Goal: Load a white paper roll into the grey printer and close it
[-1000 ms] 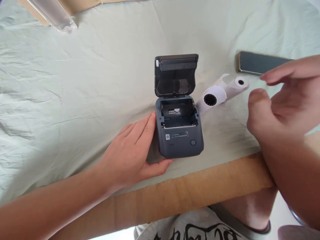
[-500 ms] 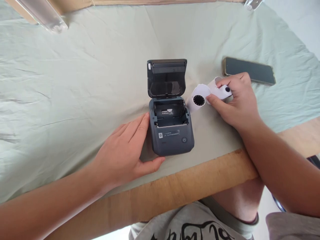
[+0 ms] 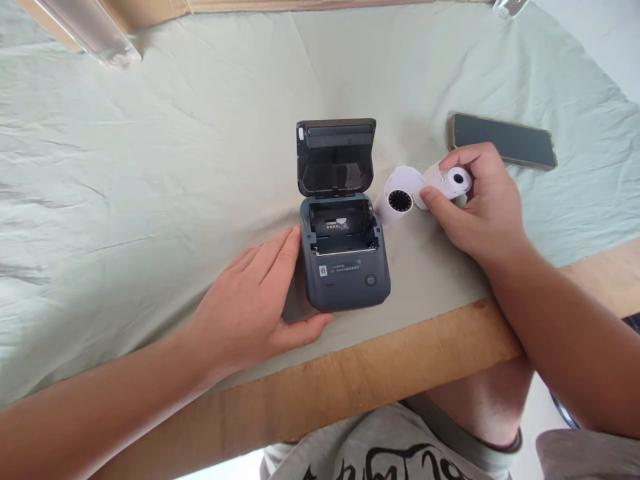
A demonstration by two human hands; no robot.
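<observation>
A dark blue-grey portable label printer (image 3: 345, 283) stands on the cloth with its black lid (image 3: 336, 157) raised and its paper compartment bare inside. Against its left side lie the fingers of my left hand (image 3: 255, 293), thumb at the front edge, holding the printer at that corner. My right hand (image 3: 480, 207) pinches a small white paper roll (image 3: 453, 181) between thumb and fingers, its dark core hole showing. Beside the printer's right side sits a white roll (image 3: 397, 203) with a black toothed core. White paper (image 3: 405, 179) curls behind this core; whether it joins the held roll I cannot tell.
A dark phone (image 3: 505, 139) in a clear case lies just beyond my right hand. Pale green cloth (image 3: 200, 133) covers the table, whose wooden edge (image 3: 360, 370) runs along the front. Clear posts (image 3: 107, 43) and a cardboard piece (image 3: 300, 5) line the back.
The roll in my right hand has turned, so its white end and core hole face up more. My left hand stays against the printer. The whole view has shifted slightly.
</observation>
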